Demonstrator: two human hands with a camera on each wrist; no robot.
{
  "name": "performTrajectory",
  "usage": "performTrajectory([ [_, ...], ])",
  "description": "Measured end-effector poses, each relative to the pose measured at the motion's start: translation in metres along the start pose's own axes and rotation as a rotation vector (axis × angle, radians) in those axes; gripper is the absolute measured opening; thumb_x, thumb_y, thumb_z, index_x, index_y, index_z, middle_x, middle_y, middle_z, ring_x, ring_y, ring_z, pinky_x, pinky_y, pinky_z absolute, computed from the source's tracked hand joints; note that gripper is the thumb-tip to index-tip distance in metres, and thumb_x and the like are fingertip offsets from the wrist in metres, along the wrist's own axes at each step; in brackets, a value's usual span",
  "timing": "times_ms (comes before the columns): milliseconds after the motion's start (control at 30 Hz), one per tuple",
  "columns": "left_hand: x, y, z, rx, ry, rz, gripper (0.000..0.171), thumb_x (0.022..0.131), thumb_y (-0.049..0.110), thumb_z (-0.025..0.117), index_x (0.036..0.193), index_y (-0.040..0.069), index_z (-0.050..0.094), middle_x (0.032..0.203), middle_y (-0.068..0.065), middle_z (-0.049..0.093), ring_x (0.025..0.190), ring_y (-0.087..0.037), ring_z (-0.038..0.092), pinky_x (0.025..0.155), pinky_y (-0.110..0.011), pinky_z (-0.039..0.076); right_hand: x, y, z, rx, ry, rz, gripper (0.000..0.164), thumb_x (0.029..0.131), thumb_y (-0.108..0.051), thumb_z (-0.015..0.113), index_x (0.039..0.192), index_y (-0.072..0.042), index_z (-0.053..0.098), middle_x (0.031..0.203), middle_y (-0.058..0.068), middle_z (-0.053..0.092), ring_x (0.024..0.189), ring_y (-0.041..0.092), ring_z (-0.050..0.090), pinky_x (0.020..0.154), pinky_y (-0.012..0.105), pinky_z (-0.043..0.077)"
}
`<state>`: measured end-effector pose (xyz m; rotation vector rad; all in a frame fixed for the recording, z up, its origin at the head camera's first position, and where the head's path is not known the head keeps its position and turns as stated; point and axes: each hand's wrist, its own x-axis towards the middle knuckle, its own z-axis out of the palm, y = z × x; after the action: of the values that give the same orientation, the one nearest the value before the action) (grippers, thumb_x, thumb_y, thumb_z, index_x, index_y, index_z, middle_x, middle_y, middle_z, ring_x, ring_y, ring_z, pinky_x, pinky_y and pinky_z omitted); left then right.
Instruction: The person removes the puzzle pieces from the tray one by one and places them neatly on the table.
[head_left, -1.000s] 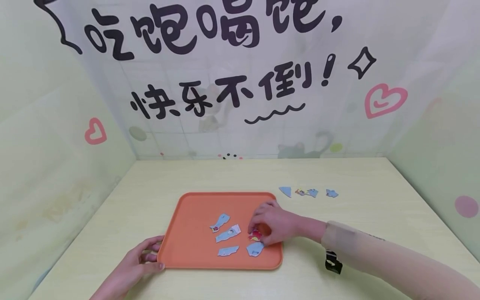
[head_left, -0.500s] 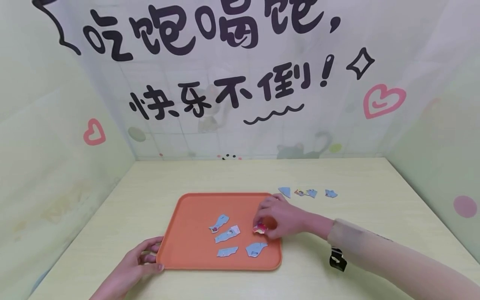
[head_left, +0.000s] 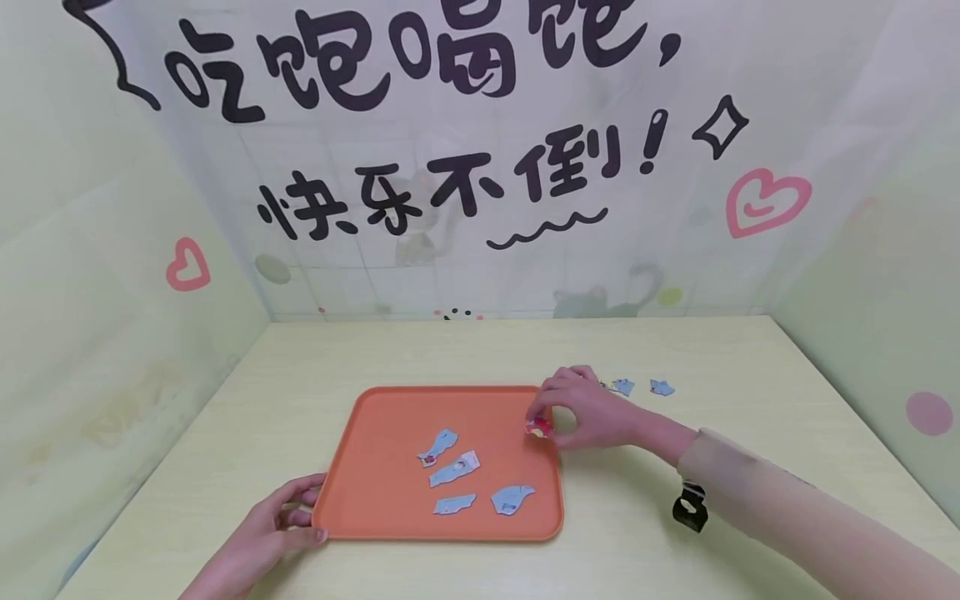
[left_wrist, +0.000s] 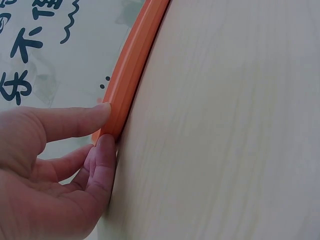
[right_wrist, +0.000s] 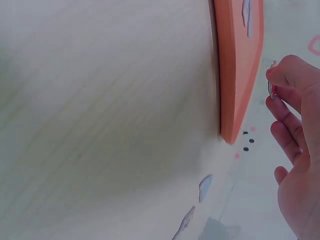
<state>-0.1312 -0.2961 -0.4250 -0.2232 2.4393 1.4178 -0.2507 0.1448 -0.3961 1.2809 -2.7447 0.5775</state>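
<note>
My left hand point(head_left: 273, 518) grips the near left corner of the orange tray point(head_left: 360, 500); in the left wrist view the thumb presses the tray rim point(left_wrist: 127, 75) and the fingers curl against its outer side. Thumb and fingers of my right hand point(head_left: 596, 410) pinch a small red puzzle piece point(head_left: 538, 428) above the tray's right edge. Seen edge-on in the right wrist view, the pinched piece point(right_wrist: 271, 85) is thin and held off the tray. Several light blue puzzle pieces point(head_left: 454, 469) lie apart on the tray, one blue piece point(head_left: 512, 499) nearest its right side.
Behind the right hand, on the pale wooden table point(head_left: 315, 354), lie more pieces, including a blue piece point(head_left: 623, 387) and a separate blue piece point(head_left: 662, 387). The right hand partly covers this row. Printed fabric walls point(head_left: 480, 275) enclose the table at back and sides.
With the red piece pinched, my right hand has moved up and right, from beside the blue piece to the tray's right edge. My left hand stays at the tray corner.
</note>
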Motion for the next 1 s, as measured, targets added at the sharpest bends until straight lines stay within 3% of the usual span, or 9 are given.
performTrajectory([
  [433, 0.002, -0.001, 0.0, 0.019, -0.001, -0.004, 0.078, 0.082, 0.004, 0.073, 0.15, 0.001, 0.034, 0.129, -0.013, 0.05, 0.1, -0.018, 0.052, 0.078, -0.024, 0.046, -0.022, 0.033, -0.026, 0.02, 0.212, 0.07, 0.031, 0.078, -0.014, 0.077, 0.107, -0.026, 0.074, 0.102, -0.011, 0.069, 0.102, 0.014, 0.052, 0.097, 0.05, 0.026],
  [633, 0.002, -0.001, -0.001, 0.026, -0.002, 0.001, 0.079, 0.082, 0.005, 0.074, 0.15, 0.001, 0.034, 0.129, -0.013, 0.05, 0.099, -0.017, 0.052, 0.078, -0.024, 0.046, -0.038, 0.053, -0.035, 0.044, 0.266, 0.14, 0.034, 0.078, -0.01, 0.077, 0.11, -0.021, 0.074, 0.105, -0.004, 0.07, 0.104, 0.018, 0.053, 0.095, 0.051, 0.025],
  [1000, 0.0, -0.002, -0.002, 0.021, -0.017, 0.019, 0.079, 0.082, 0.006, 0.074, 0.15, -0.001, 0.033, 0.13, -0.014, 0.05, 0.096, -0.014, 0.053, 0.077, -0.023, 0.046, -0.066, 0.084, -0.044, 0.025, 0.374, 0.185, 0.033, 0.079, -0.005, 0.075, 0.11, -0.015, 0.074, 0.106, -0.001, 0.072, 0.103, 0.019, 0.052, 0.089, 0.05, 0.025],
])
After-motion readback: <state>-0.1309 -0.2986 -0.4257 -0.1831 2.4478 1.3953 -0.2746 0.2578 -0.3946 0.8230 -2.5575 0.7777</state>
